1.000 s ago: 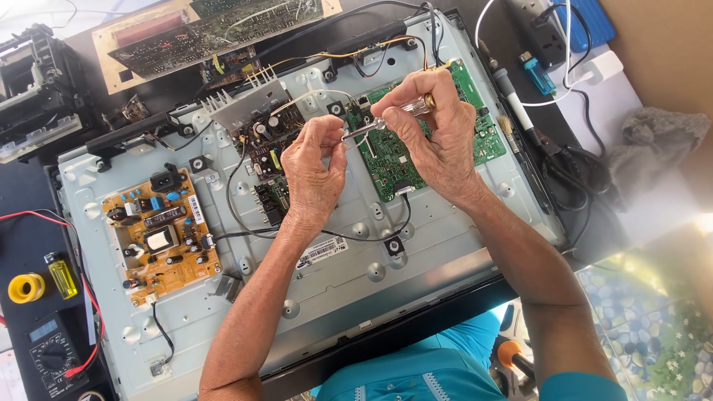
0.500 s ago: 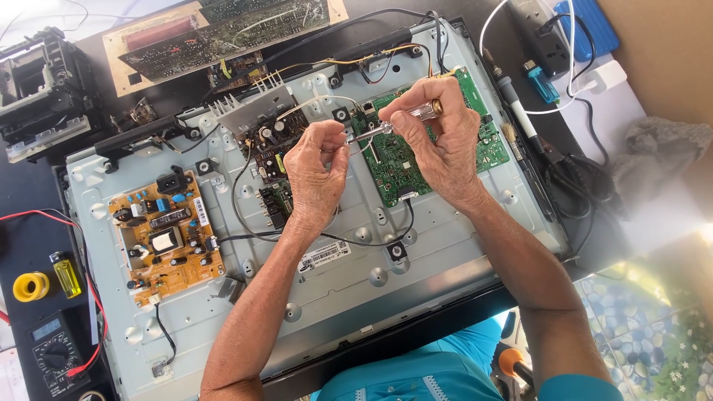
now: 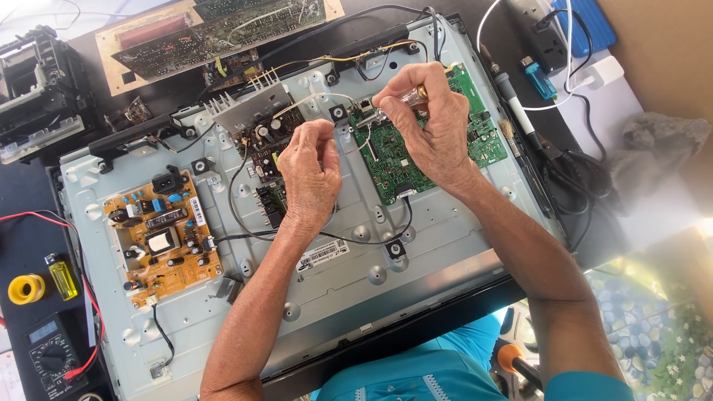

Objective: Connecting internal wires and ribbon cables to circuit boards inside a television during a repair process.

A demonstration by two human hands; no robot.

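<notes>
My left hand [image 3: 312,174] is pinched shut on a thin pale wire [image 3: 355,145] just above the middle of an opened flat-screen chassis [image 3: 416,252]. To its right, my right hand [image 3: 438,134] grips a small tool with a clear handle and brass end [image 3: 395,100], its tip pointing left toward the wire. Both hands hover over the left edge of the green circuit board [image 3: 486,145]. A dark board with a finned heat sink [image 3: 256,111] lies behind the left hand.
An orange-brown power board [image 3: 160,238] sits at the chassis's left. A multimeter [image 3: 48,356], yellow roll [image 3: 26,288] and yellow lighter [image 3: 63,276] lie at far left. A soldering iron [image 3: 512,104], power strip [image 3: 546,37] and grey cloth [image 3: 661,141] are at right.
Both hands stay close together over the green board, still holding wire and tool. The right hand has tilted the tool a little; the view has shifted slightly.
</notes>
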